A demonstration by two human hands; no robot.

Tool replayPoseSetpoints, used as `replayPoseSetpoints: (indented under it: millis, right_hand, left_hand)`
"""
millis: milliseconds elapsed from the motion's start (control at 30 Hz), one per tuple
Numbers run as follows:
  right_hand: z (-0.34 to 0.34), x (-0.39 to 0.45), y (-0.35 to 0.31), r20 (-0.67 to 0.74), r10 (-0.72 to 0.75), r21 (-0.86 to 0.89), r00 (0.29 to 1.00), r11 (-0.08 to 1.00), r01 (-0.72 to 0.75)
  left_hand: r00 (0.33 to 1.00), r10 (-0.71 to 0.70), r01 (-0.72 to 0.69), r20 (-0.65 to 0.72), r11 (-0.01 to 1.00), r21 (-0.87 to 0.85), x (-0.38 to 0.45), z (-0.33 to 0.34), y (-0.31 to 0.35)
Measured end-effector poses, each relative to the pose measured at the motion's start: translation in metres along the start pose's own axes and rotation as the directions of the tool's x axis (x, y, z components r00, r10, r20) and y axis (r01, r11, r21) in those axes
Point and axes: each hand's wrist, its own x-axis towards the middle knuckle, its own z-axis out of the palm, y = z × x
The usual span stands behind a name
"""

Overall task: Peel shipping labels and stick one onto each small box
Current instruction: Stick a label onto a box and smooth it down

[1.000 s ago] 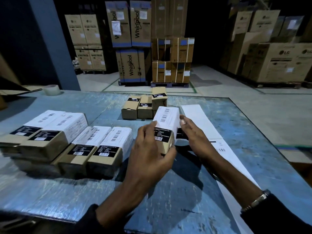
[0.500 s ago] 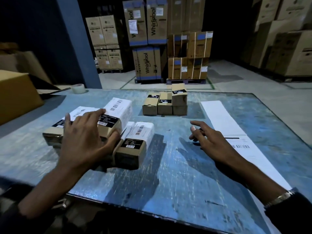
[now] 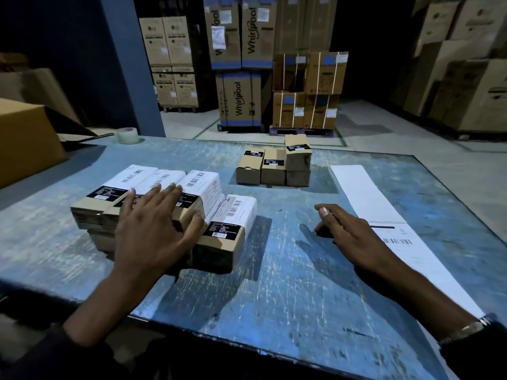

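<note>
Several small brown boxes with white shipping labels (image 3: pixel 203 185) are stacked in two layers on the left of the blue table (image 3: pixel 288 283). My left hand (image 3: pixel 156 229) lies flat on the top layer, fingers straight, thumb against the side of the rightmost upper box. Another labelled box (image 3: pixel 233 218) sits lower, just right of that hand. Several unlabelled small boxes (image 3: pixel 271 167) stand at the table's far middle. A long white label strip (image 3: pixel 365 193) runs down the right side, with a barcode label (image 3: pixel 397 241) on it. My right hand (image 3: pixel 354 237) rests on the table beside the strip, holding nothing.
A roll of clear tape (image 3: pixel 126 135) sits at the far left edge, next to a large cardboard box (image 3: pixel 24 138). Tall appliance cartons (image 3: pixel 238 100) on pallets fill the floor behind the table. The table's near edge (image 3: pixel 219 335) runs just below my forearms.
My left hand carried the freshly labelled box from the table's middle to the left stack and now lies on it. My right hand let go and settled beside the label strip.
</note>
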Motion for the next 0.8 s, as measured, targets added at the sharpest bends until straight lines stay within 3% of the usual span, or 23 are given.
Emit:
replayPoseSetpoints:
  millis: [233, 367, 500, 667, 800]
  right_hand:
    - [-0.001, -0.003, -0.002, 0.008, -0.019, -0.013, 1.000, 1.000, 0.019]
    - [0.001, -0.001, 0.000, -0.028, -0.010, 0.013, 1.000, 1.000, 0.010]
    - [-0.006, 0.006, 0.005, -0.161, 0.010, -0.067, 0.987, 0.998, -0.021]
    - [-0.019, 0.014, 0.014, -0.297, 0.063, -0.168, 0.953, 0.979, -0.117]
    - [-0.022, 0.016, 0.021, -0.297, 0.097, -0.176, 0.950, 0.972, -0.155]
  left_hand:
    - [1.000, -0.025, 0.025, -0.003, 0.997, 0.072, 0.004, -0.005, 0.010]
    - [0.998, 0.059, -0.059, -0.008, 0.998, 0.000, 0.015, -0.014, 0.045]
    - [0.987, 0.097, -0.079, 0.128, 0.987, -0.140, 0.045, -0.011, 0.104]
    - [0.960, 0.175, -0.144, 0.217, 0.978, -0.151, 0.116, 0.038, 0.180]
    - [0.951, 0.068, -0.006, 0.300, 0.979, -0.204, 0.168, 0.093, 0.219]
